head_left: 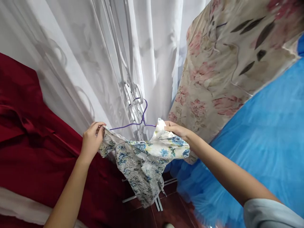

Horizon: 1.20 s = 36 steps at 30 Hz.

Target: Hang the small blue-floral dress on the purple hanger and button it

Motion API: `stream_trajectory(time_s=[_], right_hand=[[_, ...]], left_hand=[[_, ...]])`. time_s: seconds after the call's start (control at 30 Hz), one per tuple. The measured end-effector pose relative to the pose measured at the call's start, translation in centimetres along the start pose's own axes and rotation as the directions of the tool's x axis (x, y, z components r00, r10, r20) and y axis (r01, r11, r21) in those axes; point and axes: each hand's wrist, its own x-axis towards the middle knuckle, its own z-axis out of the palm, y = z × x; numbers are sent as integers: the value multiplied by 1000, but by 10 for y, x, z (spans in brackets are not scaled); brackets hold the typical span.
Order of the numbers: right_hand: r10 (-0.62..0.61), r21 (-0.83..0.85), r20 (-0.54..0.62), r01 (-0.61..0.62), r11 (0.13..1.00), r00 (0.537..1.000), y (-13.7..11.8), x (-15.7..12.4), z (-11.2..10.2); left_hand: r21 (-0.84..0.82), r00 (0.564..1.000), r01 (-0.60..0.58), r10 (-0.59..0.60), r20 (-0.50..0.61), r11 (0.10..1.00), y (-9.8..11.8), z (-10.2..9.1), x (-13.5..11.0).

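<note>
Pale grey cloth of a sleeve [268,215] sits nearest the camera at lower right, with the bare forearm running up from it. Below, we record a dark red-brown polished floor [172,210]; thin white bars [133,198] lie on it, apparently the feet of a stand.

The left hand [91,142] has its fingers curled, thumb and fingertips pinching one shoulder edge of a white cotton garment printed with blue flowers [144,158]. The right hand [177,129] has its fingers pressed together, closed over the opposite shoulder of the same garment. The garment hangs between the two hands, above the floor, its lower part drooping toward the white bars.

A thin purple wire hanger [140,118] spans the gap between the hands, its arms running toward the garment's shoulders. Its hook rests against white metal scrollwork [133,93]; we cannot tell whether it is caught on it.

To the left, a deep red fabric [28,142] fills the side. To the right, bright blue netting [261,142] bulges close to the forearm, and a beige cloth with pink flowers and dark leaves [213,72] hangs above it. Farthest back, a sheer white patterned curtain [78,60] covers the wall or window, lit from behind.
</note>
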Motion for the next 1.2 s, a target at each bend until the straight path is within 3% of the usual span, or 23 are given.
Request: stream_trajectory(time_s=[0.1, 0.17, 0.27, 0.37, 0.53, 0.67, 0.77, 0.9, 1.03, 1.17, 1.2], right_hand=[[-18, -34, -10, 17, 999, 1000, -4, -9, 4], [-25, -60, -8, 25, 998, 1000, -8, -14, 5], [-21, -94, 2, 21, 995, 1000, -11, -16, 6], [-25, -116, 5, 25, 993, 1000, -12, -15, 7], [-67, -265, -24, 58, 963, 997, -15, -22, 7], [-238, -502, -98, 159, 850, 966, -6, -52, -4], [-388, -614, -152, 221, 757, 909, 15, -75, -14], [-448, -571, -265, 235, 787, 854, 30, -85, -18], [-457, -462, -344, 275, 843, 820, 25, -92, -24], [-393, -382, -447, 226, 896, 803, 45, -130, -15], [-370, -377, -429, 209, 902, 824, 54, -142, -7]], left_hand=[[32, 1000, 10, -10, -2, 999, -26, 12, -7], [13, 998, -32, 31, 53, 999, -42, 15, -11], [-66, 998, -27, 31, 46, 997, -46, 15, -9], [-218, 999, 37, -40, -12, 975, -21, 12, 4], [-297, 992, 36, 3, 127, 954, 35, 13, 5], [-210, 980, 143, -109, 168, 967, 40, 20, -23], [-87, 988, 124, -115, 101, 988, 36, 18, -44], [6, 997, 51, -50, -62, 999, 61, 2, -43], [63, 998, 56, -55, -12, 996, 98, -9, -15], [113, 1000, -21, 19, 16, 993, 98, 15, -16], [98, 1000, 0, 2, -14, 995, 93, 25, -25]])
